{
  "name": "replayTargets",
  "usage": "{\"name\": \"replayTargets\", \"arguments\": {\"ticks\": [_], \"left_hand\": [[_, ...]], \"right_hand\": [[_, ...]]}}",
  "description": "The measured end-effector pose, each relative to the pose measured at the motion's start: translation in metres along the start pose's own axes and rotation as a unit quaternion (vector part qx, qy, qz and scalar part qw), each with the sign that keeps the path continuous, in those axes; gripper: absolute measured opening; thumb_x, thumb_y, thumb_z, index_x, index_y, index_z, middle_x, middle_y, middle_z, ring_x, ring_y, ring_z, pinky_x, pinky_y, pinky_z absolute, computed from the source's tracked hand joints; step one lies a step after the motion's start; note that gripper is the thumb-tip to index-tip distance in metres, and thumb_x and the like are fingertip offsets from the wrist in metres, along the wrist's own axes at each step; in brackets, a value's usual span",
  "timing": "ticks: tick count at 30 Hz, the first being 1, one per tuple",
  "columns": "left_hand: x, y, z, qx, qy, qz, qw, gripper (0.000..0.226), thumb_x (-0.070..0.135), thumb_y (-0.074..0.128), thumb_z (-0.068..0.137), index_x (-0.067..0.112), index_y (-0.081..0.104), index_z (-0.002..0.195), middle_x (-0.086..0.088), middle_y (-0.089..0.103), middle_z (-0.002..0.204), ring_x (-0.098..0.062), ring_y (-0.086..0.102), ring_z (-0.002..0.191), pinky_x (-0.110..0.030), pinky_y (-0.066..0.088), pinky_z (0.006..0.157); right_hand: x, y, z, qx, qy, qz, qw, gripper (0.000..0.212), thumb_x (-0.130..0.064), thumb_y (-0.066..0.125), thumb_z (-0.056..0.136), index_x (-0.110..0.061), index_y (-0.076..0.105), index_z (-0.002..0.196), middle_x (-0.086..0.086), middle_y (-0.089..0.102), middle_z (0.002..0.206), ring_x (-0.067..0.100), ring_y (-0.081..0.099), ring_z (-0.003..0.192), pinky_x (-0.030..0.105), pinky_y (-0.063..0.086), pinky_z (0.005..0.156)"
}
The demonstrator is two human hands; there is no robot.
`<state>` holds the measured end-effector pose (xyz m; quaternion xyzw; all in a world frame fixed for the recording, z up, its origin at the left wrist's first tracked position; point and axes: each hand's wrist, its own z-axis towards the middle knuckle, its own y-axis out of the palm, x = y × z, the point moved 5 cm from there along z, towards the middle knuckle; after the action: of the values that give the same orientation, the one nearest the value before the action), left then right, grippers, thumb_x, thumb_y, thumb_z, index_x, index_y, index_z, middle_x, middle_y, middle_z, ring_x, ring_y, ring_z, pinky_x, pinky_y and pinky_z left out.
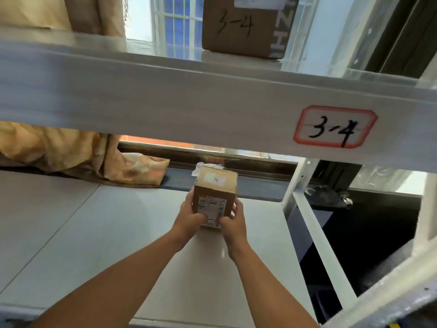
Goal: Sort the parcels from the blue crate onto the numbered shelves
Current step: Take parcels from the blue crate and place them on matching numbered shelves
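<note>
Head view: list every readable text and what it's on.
"3-4": red-edged tag on shelf beam.
"3-4": handwritten on big box above.
Big box side print: cut off, unreadable.
Small box: top sticker and front label too blurred.

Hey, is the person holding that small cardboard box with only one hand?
No, the left hand and the right hand both grip the small cardboard box, one on each side.

Gridded window (179,20) bright with daylight, tan curtain (71,147) bunched at left, dark sill (236,159) beyond
</note>
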<state>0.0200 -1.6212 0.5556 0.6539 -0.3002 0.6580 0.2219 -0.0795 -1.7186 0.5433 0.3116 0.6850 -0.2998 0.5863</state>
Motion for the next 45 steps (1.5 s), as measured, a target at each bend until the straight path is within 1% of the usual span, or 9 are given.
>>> {"name": "replayTargets", "arguments": {"ticks": [4,14,19,26,29,32,35,40,45], "left_hand": [[-0.01,-0.006,0.022,0.014,-0.005,-0.002,1.0,0.079,-0.01,0.059,0.087,0.04,0.036,0.143,0.009,0.053,0.137,-0.018,0.05,0.128,-0.048,0.049,0.104],[-0.014,-0.013,0.033,0.008,-0.023,0.02,0.999,0.082,-0.006,0.065,0.087,0.041,0.032,0.145,0.004,0.049,0.143,-0.024,0.046,0.136,-0.048,0.048,0.106],[-0.004,-0.036,0.015,0.039,-0.097,0.076,0.992,0.093,-0.003,0.063,0.087,0.03,0.015,0.159,-0.01,0.023,0.164,-0.033,0.026,0.15,-0.051,0.038,0.113],[0.011,-0.082,-0.053,0.062,-0.129,0.147,0.979,0.077,-0.002,0.059,0.088,0.021,0.029,0.155,-0.013,0.038,0.157,-0.03,0.039,0.142,-0.041,0.044,0.104],[0.03,-0.107,-0.09,0.045,-0.112,0.181,0.976,0.073,0.001,0.058,0.088,0.021,0.033,0.153,-0.011,0.042,0.154,-0.027,0.042,0.138,-0.038,0.046,0.1],[0.054,-0.153,-0.141,0.015,-0.093,0.267,0.959,0.068,0.008,0.056,0.091,0.023,0.033,0.153,-0.008,0.041,0.154,-0.025,0.046,0.134,-0.032,0.045,0.099],[0.08,-0.227,-0.21,0.002,-0.07,0.379,0.923,0.066,0.019,0.051,0.095,0.026,0.026,0.156,-0.005,0.032,0.159,-0.025,0.041,0.139,-0.035,0.04,0.109],[0.121,-0.403,-0.361,0.079,-0.092,0.496,0.86,0.067,0.027,0.051,0.097,0.022,0.022,0.158,-0.008,0.031,0.157,-0.03,0.041,0.138,-0.044,0.042,0.109],[0.135,-0.578,-0.557,0.181,-0.135,0.488,0.843,0.04,0.021,0.054,0.094,0.015,0.049,0.133,-0.014,0.054,0.134,-0.032,0.059,0.113,-0.048,0.052,0.096]], "right_hand": [[0.003,0.009,0.02,-0.002,-0.019,-0.015,1.0,0.076,0.007,0.061,0.089,-0.044,0.038,0.14,-0.003,0.054,0.146,0.027,0.053,0.134,0.049,0.055,0.102],[0.005,0.013,0.032,-0.037,-0.015,-0.067,0.997,0.083,-0.006,0.072,0.09,-0.043,0.031,0.152,-0.004,0.049,0.151,0.026,0.049,0.139,0.052,0.05,0.108],[0.007,-0.011,0.018,-0.022,0.06,-0.116,0.991,0.086,-0.011,0.068,0.096,-0.029,0.015,0.162,0.005,0.024,0.169,0.033,0.03,0.152,0.052,0.037,0.116],[0.006,-0.035,-0.046,-0.025,0.121,-0.176,0.977,0.074,-0.003,0.056,0.095,-0.018,0.025,0.16,0.01,0.03,0.165,0.034,0.039,0.145,0.044,0.041,0.11],[-0.015,-0.015,-0.078,-0.052,0.109,-0.225,0.967,0.068,-0.004,0.056,0.093,-0.016,0.033,0.157,0.011,0.041,0.158,0.031,0.048,0.134,0.035,0.046,0.097],[-0.043,0.034,-0.117,-0.096,0.079,-0.274,0.954,0.063,-0.005,0.06,0.091,-0.009,0.041,0.15,0.014,0.05,0.148,0.027,0.053,0.118,0.028,0.049,0.081],[-0.068,0.115,-0.16,-0.142,0.025,-0.345,0.927,0.064,-0.015,0.069,0.086,-0.004,0.049,0.146,0.016,0.055,0.145,0.031,0.056,0.125,0.03,0.049,0.095],[-0.132,0.29,-0.307,-0.251,-0.088,-0.432,0.862,0.051,-0.024,0.064,0.093,-0.011,0.057,0.142,0.01,0.055,0.146,0.029,0.054,0.131,0.027,0.045,0.093],[-0.178,0.46,-0.489,-0.346,-0.207,-0.494,0.771,0.035,-0.026,0.055,0.096,-0.004,0.068,0.12,0.008,0.063,0.098,0.026,0.059,0.097,0.031,0.047,0.082]]}}
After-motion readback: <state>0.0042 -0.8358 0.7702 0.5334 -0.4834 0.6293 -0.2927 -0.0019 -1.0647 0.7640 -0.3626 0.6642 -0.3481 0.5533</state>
